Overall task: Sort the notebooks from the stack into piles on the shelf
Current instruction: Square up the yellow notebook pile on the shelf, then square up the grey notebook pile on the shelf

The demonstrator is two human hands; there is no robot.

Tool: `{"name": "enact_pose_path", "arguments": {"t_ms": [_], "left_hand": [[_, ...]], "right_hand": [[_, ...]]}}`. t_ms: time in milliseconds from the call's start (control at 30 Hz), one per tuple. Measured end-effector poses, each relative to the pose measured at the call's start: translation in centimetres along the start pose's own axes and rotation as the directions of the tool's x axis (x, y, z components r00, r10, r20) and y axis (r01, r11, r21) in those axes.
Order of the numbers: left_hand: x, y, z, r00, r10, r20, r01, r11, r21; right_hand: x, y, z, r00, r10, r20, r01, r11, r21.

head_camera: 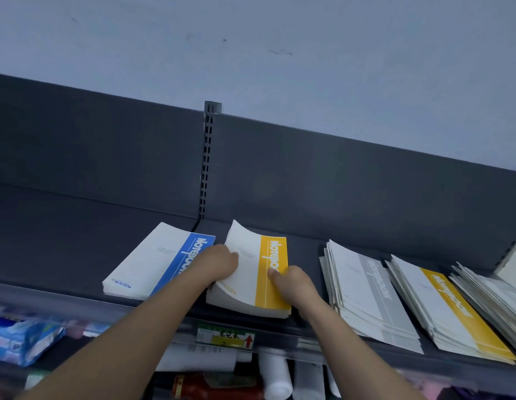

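Notebooks lie in piles on a dark shelf. In the middle is the stack, and its top notebook has a yellow band. The left hand grips the left edge of this notebook with curled fingers and bends it up. The right hand puts its thumb on the yellow band. Its other fingers are hidden, so nobody can tell if they grip.

To do this well, the person should likely lift only this one notebook, keep the ones below flat, and take it to the yellow pile on the right. The grey pile sits between the stack and the yellow pile, so the notebook has to go over it and not bump it.

A blue pile lies just left of the stack. One more pile is at the far right. Below the shelf are a price tag, a blue pack and a red bottle.
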State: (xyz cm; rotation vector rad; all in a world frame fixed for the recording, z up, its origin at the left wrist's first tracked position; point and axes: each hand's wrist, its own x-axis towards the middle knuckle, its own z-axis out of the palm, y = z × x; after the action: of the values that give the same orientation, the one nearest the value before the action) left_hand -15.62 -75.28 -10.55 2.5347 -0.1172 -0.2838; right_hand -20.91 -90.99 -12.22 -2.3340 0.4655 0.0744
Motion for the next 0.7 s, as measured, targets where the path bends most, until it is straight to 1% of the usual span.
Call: {"name": "enact_pose_path", "arguments": {"t_ms": [100,167,300,367,433,500,567,600,633,700], "left_hand": [[0.5,-0.4,0.2,1.000,0.011,-0.008,-0.009,0.989,0.149],[0.8,-0.7,0.5,0.999,0.031,-0.039,-0.021,0.972,0.234],[0.8,-0.7,0.5,0.997,0.025,-0.074,-0.003,0.960,0.280],[0.3,0.2,0.4,0.984,0.076,-0.163,-0.005,0.918,0.397],[-0.5,1.9,0.7,0.947,0.196,-0.254,-0.054,0.878,0.475],[-1.2,4.4,1.6,0.904,0.317,-0.286,-0.162,0.875,0.457],[-1.6,6.9,3.1,0.899,0.373,-0.229,-0.271,0.885,0.379],[-1.8,8.2,4.1,0.902,0.387,-0.191,-0.310,0.889,0.336],[-1.9,9.3,5.2,0.910,0.388,-0.145,-0.336,0.896,0.289],[-2.3,11.6,7.3,0.924,0.375,-0.067,-0.356,0.913,0.198]], "right_hand": [[0.1,-0.6,0.2,0.999,-0.015,-0.029,0.008,0.972,-0.234],[0.2,-0.7,0.2,0.998,-0.020,-0.059,0.000,0.945,-0.327],[0.3,-0.6,0.2,0.995,-0.028,-0.091,-0.004,0.941,-0.338],[-0.1,-0.6,-0.2,0.979,-0.114,-0.168,0.059,0.952,-0.299],[-0.6,-0.6,-1.3,0.924,-0.247,-0.293,0.175,0.952,-0.250],[-0.8,0.0,-3.5,0.844,-0.323,-0.428,0.243,0.942,-0.231],[-0.7,1.6,-6.2,0.801,-0.287,-0.525,0.198,0.955,-0.219],[-0.6,2.8,-7.6,0.804,-0.242,-0.543,0.139,0.965,-0.224],[-0.5,4.1,-8.9,0.826,-0.183,-0.533,0.064,0.970,-0.234],[-0.2,7.0,-10.6,0.891,-0.060,-0.451,-0.058,0.968,-0.244]]}}
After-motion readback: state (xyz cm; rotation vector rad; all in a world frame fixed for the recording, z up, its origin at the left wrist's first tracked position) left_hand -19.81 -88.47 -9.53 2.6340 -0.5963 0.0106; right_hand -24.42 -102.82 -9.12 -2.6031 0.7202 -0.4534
